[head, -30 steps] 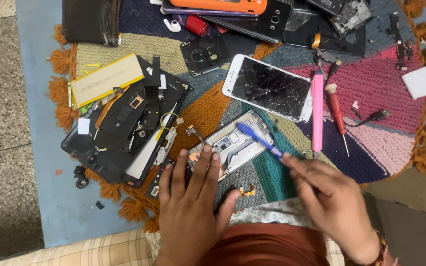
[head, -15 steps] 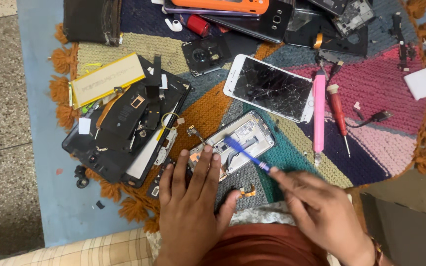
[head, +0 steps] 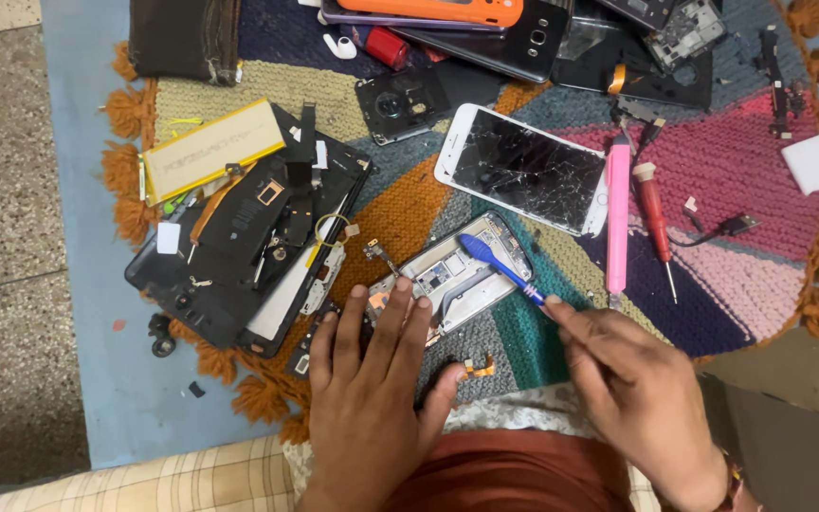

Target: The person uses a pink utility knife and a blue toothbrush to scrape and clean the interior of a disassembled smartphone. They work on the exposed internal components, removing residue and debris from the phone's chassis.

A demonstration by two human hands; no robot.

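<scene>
My left hand lies flat, fingers spread, pressing on the lower end of an opened silver phone frame on the knitted mat. My right hand grips a blue plastic pry tool, whose flat tip rests inside the frame near its upper end. A small gold flex part lies just below the frame, by my left thumb.
A white phone with cracked glass, a pink tool and a red screwdriver lie right of the frame. A dismantled black tablet with a yellow battery sits left. More phones and parts crowd the mat's top edge.
The blue pry tool has swung left and down, its tip now inside the phone frame. My right hand followed it. My left hand stays pressed on the frame.
</scene>
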